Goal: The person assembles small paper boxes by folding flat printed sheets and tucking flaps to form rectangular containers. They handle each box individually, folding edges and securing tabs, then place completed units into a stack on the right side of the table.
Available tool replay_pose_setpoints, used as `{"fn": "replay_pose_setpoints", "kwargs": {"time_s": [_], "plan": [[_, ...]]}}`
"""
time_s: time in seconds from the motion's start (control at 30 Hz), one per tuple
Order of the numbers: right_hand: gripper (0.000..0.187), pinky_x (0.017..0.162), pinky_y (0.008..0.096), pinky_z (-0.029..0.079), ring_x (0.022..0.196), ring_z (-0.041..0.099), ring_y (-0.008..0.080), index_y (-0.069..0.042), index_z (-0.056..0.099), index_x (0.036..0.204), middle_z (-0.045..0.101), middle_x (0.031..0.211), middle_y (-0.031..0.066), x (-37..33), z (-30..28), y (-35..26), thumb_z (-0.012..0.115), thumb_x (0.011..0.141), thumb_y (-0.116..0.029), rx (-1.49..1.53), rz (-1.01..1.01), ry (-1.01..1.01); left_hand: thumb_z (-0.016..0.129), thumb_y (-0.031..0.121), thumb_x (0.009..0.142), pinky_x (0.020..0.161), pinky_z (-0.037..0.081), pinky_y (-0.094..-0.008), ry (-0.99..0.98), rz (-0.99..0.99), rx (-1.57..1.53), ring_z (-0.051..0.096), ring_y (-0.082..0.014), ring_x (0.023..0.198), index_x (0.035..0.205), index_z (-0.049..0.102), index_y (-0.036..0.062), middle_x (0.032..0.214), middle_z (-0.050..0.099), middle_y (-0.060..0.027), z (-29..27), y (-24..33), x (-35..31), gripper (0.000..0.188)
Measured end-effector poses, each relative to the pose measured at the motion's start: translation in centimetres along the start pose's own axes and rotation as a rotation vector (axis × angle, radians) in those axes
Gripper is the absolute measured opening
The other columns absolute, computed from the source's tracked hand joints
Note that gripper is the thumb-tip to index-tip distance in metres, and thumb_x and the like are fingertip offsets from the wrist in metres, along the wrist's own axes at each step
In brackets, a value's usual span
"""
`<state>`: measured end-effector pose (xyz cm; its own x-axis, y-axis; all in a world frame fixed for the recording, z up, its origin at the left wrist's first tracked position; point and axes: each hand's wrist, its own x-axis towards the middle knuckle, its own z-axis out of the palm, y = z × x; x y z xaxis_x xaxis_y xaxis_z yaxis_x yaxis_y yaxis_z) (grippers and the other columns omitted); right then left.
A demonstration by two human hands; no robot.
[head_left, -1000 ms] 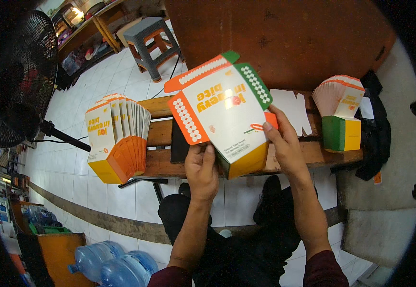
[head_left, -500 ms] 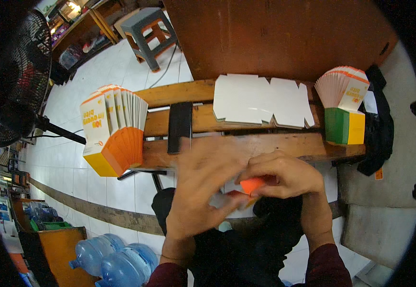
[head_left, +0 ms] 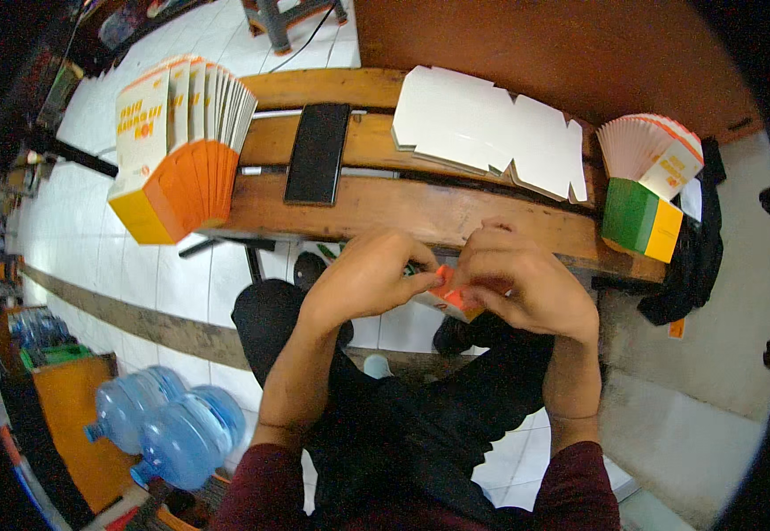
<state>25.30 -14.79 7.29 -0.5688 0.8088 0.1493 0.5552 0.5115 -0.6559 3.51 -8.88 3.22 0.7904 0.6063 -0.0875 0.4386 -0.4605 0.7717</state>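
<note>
Between my hands, over my lap and in front of the bench, is a small printed paper box (head_left: 455,303) with orange and white faces. My left hand (head_left: 369,276) pinches its left side with thumb and bent fingers. On the other side my right hand (head_left: 519,276) is closed on the box, thumb low and fingers curled above. Much of the box is hidden behind the fingers. A fanned stack of orange, yellow and white folded cartons (head_left: 172,181) sits on the bench's left end. White flat die-cut card sheets (head_left: 482,128) lie stacked at the middle right.
The slatted wooden bench (head_left: 376,208) carries a black phone (head_left: 317,155) and, at its right end, a fanned green and yellow carton stack (head_left: 646,208). Dark cloth (head_left: 703,257) hangs beyond that. Blue water jugs (head_left: 192,442) lie on the floor at lower left.
My left hand, blurred and raised before, has come down to grip the box. The right hand keeps its hold. The view has shifted, so the bench things sit higher in the picture.
</note>
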Motion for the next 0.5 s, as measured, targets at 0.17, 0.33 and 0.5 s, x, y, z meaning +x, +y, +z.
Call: {"fn": "replay_pose_setpoints", "kwargs": {"time_s": [0.17, 0.33, 0.5], "plan": [[0.019, 0.1, 0.0458, 0.04, 0.09, 0.061, 0.0251, -0.01, 0.067, 0.084, 0.063, 0.086, 0.0037, 0.8, 1.6, -0.2, 0.075, 0.068, -0.003, -0.105, -0.003, 0.162, 0.066, 0.016, 0.08, 0.068, 0.05, -0.0443, 0.018, 0.034, -0.045, 0.065, -0.0368, 0.074, 0.082, 0.069, -0.0002, 0.078, 0.066, -0.0206, 0.0, -0.6, -0.3, 0.017], [0.019, 0.101, 0.0448, 0.04, 0.087, 0.062, 0.0208, -0.011, 0.067, 0.079, 0.063, 0.085, 0.0004, 0.6, 2.8, -0.4, 0.077, 0.065, -0.001, -0.179, -0.055, 0.177, 0.064, 0.014, 0.078, 0.07, 0.05, -0.0471, 0.044, 0.091, -0.009, 0.063, -0.04, 0.074, 0.079, 0.067, -0.0007, 0.076, 0.064, -0.0222, 0.0, -0.1, -0.7, 0.015], [0.016, 0.103, 0.0424, 0.04, 0.088, 0.062, 0.0224, -0.009, 0.067, 0.077, 0.063, 0.088, 0.0018, 0.7, 2.6, -0.7, 0.076, 0.065, -0.002, -0.173, 0.037, 0.073, 0.061, 0.012, 0.079, 0.076, 0.048, -0.0503, 0.051, 0.097, -0.041, 0.063, -0.0418, 0.08, 0.084, 0.067, -0.0005, 0.08, 0.065, -0.0226, 0.3, 0.1, -0.7, 0.015]]}}
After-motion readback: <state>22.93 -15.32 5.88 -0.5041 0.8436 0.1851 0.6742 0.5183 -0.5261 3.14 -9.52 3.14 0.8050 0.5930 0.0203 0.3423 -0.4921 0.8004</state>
